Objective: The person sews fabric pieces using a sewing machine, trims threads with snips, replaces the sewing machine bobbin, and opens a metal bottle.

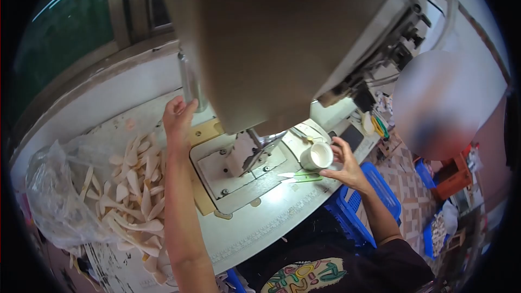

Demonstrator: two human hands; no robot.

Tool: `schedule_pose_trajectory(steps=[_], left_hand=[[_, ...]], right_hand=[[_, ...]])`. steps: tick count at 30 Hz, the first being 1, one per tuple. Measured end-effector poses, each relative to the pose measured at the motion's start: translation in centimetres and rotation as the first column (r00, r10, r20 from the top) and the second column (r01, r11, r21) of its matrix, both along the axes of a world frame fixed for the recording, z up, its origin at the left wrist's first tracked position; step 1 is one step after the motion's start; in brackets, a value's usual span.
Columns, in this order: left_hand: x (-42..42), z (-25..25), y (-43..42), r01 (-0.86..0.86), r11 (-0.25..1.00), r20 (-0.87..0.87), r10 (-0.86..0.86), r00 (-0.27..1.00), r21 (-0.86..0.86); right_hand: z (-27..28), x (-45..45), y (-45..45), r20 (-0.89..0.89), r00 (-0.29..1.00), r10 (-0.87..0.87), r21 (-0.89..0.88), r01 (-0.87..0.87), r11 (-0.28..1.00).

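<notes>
My left hand (180,118) is raised at the left side of a large sewing machine (255,38), its fingers curled against the thumb. It is beside the lower end of an upright metal cylinder (191,81); what the fingers hold, if anything, is hidden. At the table's front right, my right hand (349,167) curves around the right side of a small white cup (315,157), thumb below and fingers above. Green-handled thread snips (304,177) lie just in front of the cup. Between my hands is the machine's metal bed plate (239,171).
A pile of pale cut pieces (135,190) spills from a clear plastic bag (59,195) at left. Blue baskets (374,190) stand below the table's right edge. Green-and-yellow-handled scissors (380,127) lie farther right. A blurred area hides part of the right side.
</notes>
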State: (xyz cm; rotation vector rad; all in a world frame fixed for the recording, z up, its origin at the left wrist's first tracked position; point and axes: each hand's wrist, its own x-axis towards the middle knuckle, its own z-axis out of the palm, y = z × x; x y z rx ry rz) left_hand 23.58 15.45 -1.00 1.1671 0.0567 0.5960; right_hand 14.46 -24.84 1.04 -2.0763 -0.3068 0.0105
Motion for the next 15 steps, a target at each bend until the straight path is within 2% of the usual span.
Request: schedule_pose_trajectory(steps=[3, 4, 7, 9, 10, 11, 13, 14, 15], left_hand=[[2.6, -1.7, 0.4, -0.112, 0.983, -0.063, 0.122, 0.990, 0.148], [3.2, -2.7, 0.7, -0.098, 0.979, -0.036, 0.106, 0.994, 0.180], [5.8, -5.2, 0.5, -0.190, 0.946, -0.005, 0.198, 0.980, 0.263], [3.8, -1.4, -0.3, -0.215, 0.903, -0.130, 0.280, 0.951, 0.372], [3.1, -0.2, -0.8, -0.290, 0.867, -0.091, 0.354, 0.931, 0.406], [2.7, 0.5, -1.3, -0.357, 0.825, -0.054, 0.421, 0.906, 0.438], [3.2, 0.8, -1.6, -0.396, 0.778, -0.022, 0.465, 0.885, 0.488], [3.4, 1.1, -1.7, -0.379, 0.781, -0.026, 0.450, 0.893, 0.496], [3.8, 1.1, -1.8, -0.396, 0.761, -0.010, 0.467, 0.884, 0.513]], right_hand=[[-2.1, 0.2, 0.9, 0.110, 0.991, -0.078, 0.011, 0.078, 0.997], [-2.9, 0.6, 1.1, 0.081, 0.992, -0.102, 0.051, 0.098, 0.994], [-3.8, 1.1, 1.3, 0.209, 0.967, -0.147, 0.024, 0.145, 0.989], [-1.7, 1.0, 2.0, 0.208, 0.968, -0.143, 0.175, 0.107, 0.979], [-0.7, 1.7, 2.8, 0.269, 0.957, -0.106, 0.314, 0.017, 0.949], [1.4, 2.2, 4.5, 0.366, 0.923, -0.118, 0.315, -0.004, 0.949], [2.6, 5.7, 5.4, 0.314, 0.948, -0.059, 0.262, -0.027, 0.965], [2.8, 8.0, 5.6, 0.123, 0.991, -0.053, 0.174, 0.031, 0.984], [2.9, 10.2, 6.5, 0.068, 0.996, -0.058, 0.097, 0.052, 0.994]])
